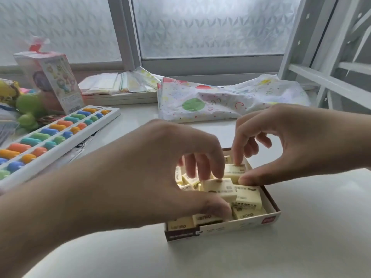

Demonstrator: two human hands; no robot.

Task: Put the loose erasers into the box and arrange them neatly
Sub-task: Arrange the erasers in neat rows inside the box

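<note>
— Since you ask why the box (270, 218) sat so close in front of me, what did you want to know first?

— Start left of the box. What was there?

— Well off to its left lay a white abacus (60, 130) with coloured beads, pushed aside so it wouldn't get in the way. My left hand (152, 169) came next, reaching over the box's left half, fingers curled down onto a cream eraser (219, 189) lying askew on top of the others. I judged I was pinching it to turn it flat, though the grip itself was partly hidden.

— And right of that?

— My right hand (289, 143) hovered over the box's far right corner, forefinger and thumb closed on another eraser (233, 170), steadying it to seat it in a row. Behind the box lay a spotted plastic bag (200, 99).

— Were any loose ones left outside?

— None that I could see; the erasers were all in the box, still jumbled.

— Any writing?

— Barcodes and small print too blurred to read. Upside-down lettering on the near erasers might have been a brand; I couldn't tell. A red logo marked the box's front wall.
</note>
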